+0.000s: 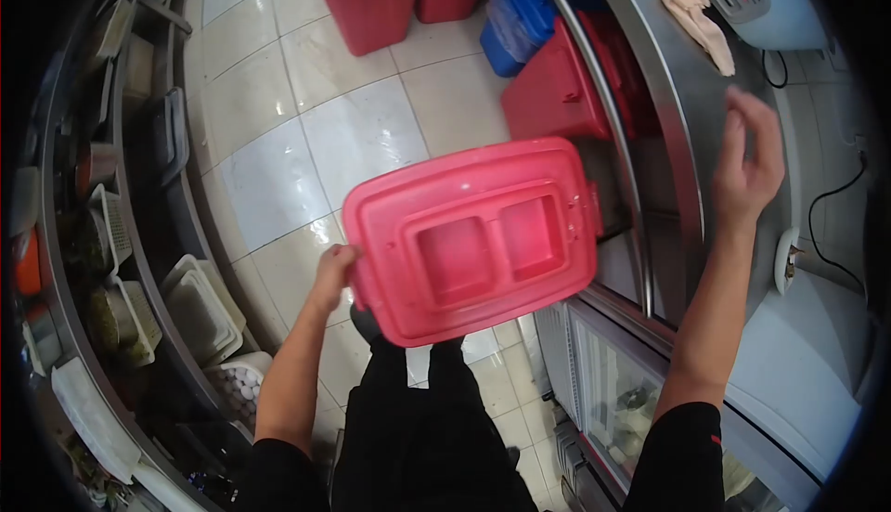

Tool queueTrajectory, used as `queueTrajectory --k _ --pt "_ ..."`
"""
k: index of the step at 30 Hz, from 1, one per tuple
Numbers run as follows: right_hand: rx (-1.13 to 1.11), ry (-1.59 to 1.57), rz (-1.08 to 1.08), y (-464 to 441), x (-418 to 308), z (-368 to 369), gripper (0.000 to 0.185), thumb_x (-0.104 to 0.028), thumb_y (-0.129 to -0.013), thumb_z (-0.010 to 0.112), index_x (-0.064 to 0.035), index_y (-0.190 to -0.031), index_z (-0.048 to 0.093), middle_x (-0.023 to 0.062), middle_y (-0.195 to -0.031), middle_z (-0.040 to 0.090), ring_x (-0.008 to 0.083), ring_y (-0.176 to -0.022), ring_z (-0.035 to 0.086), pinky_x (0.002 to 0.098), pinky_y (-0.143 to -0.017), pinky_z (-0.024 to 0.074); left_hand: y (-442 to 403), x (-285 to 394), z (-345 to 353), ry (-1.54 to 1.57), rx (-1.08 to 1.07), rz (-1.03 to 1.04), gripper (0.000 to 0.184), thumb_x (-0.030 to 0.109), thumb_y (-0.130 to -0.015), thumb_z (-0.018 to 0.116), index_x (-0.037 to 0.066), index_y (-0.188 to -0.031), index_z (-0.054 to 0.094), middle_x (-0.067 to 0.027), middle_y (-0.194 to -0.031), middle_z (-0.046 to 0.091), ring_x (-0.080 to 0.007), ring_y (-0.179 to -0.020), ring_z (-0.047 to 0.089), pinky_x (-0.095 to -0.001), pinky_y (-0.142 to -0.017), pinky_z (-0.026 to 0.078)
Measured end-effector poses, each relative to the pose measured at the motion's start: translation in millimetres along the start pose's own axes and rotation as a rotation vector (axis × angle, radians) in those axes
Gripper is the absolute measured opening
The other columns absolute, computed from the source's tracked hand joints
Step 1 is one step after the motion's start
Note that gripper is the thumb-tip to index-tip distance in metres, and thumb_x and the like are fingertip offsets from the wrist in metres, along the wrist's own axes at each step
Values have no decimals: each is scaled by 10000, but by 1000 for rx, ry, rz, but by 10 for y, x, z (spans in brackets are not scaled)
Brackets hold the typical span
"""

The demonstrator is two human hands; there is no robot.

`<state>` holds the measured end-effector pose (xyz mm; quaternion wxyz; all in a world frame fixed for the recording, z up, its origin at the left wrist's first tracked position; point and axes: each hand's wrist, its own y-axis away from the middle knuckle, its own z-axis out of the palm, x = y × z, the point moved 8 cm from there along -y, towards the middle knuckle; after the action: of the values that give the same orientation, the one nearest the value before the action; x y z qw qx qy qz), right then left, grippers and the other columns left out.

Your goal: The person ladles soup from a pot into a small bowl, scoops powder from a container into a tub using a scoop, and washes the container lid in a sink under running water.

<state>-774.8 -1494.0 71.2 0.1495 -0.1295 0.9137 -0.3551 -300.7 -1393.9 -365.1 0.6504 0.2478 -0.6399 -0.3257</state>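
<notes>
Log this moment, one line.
left hand: gripping red lid by edge | right hand: empty, raised near beige cloth | cloth: on steel counter | lid: above floor

Shelves [142,271] left, counter [685,99] right, lid [494,245] between, bins [367,6] beyond.

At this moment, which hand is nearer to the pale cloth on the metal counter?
Right. The right hand is close to the cloth without touching; the left hand, farther away, holds the red lid by its edge.
</notes>
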Motion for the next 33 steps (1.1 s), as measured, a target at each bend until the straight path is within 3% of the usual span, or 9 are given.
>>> queueTrajectory --k 4,6,7,9,12,18,21,28,33 --pt "-271 -348 57 574 -903 947 233 25 -844 569 -34 -1030 697 132 -948 681 309 -885 672 354 -796 532 101 146 -1101 93 43 79 296 303 -862 599 19 -916 660 -30 -737 636 -127 -583 583 -278 -486 425" --pt "-613 -432 352 1359 -1156 1806 294 -55 -874 612 -48 -1166 648 182 -1215 581 357 -1167 563 395 -994 458 210 352 -1540 116 149 87 282 289 -863 591 23 -896 677 -35 -707 636 -139 -565 594 -282 -497 445" --pt "-700 -433 486 1856 -1283 2146 385 -127 -906 608 -82 -1288 592 213 -1416 445 388 -1337 413 455 -1115 335 281 384 -1873 -49 213 -31 332 293 -876 603 -17 -970 672 -121 -833 669 -219 -739 653 -339 -656 520" --pt "-628 -353 517 2559 -1746 2501 462 -239 -962 543 -126 -1408 513 234 -1536 305 421 -1423 282 531 -1171 204 714 790 -2432 -633 1096 452 385 291 -878 637 -45 -1063 656 -219 -1060 649 -320 -984 627 -411 -876 501" --pt "-625 -286 694 2787 -2527 2582 522 -333 -1008 407 -161 -1501 407 260 -1603 138 437 -1469 163 572 -1188 84 1648 739 -2073 -770 1209 536 513 237 -918 617 -23 -1344 498 -242 -1297 543 -402 -1265 436 -506 -1124 257" --pt "-698 -290 771 3042 -3541 2620 568 -371 -976 511 -179 -1500 406 257 -1598 107 474 -1430 159 588 -1160 119 1961 -171 -790 -589 676 456 908 508 -807 737 126 -1526 335 -315 -1593 50 -460 -1492 28 -538 -1202 86" --pt "-668 -321 768 3081 -3930 2638 597 -380 -961 548 -173 -1503 405 252 -1597 100 460 -1429 158 582 -1155 133 1956 -185 -1194 -591 823 477 984 558 -717 794 167 -1511 365 -329 -1590 -22 -484 -1488 6 -563 -1193 72" --pt "-740 -465 830 3257 -4502 2759 679 -236 -862 727 -172 -1474 440 273 -1544 152 447 -1368 290 480 -1122 288 1960 7 -2119 -754 666 443 1031 623 -607 825 196 -1466 447 -295 -1610 -2 -448 -1502 47 -565 -1188 103" --pt "-625 -588 802 2859 -4464 2897 667 -116 -776 723 -1 -1382 469 236 -1215 490 384 -1139 498 473 -993 417 2198 359 -2259 -959 663 378 962 551 -608 840 165 -1424 507 -225 -1624 97 -447 -1488 121 -570 -1193 134"
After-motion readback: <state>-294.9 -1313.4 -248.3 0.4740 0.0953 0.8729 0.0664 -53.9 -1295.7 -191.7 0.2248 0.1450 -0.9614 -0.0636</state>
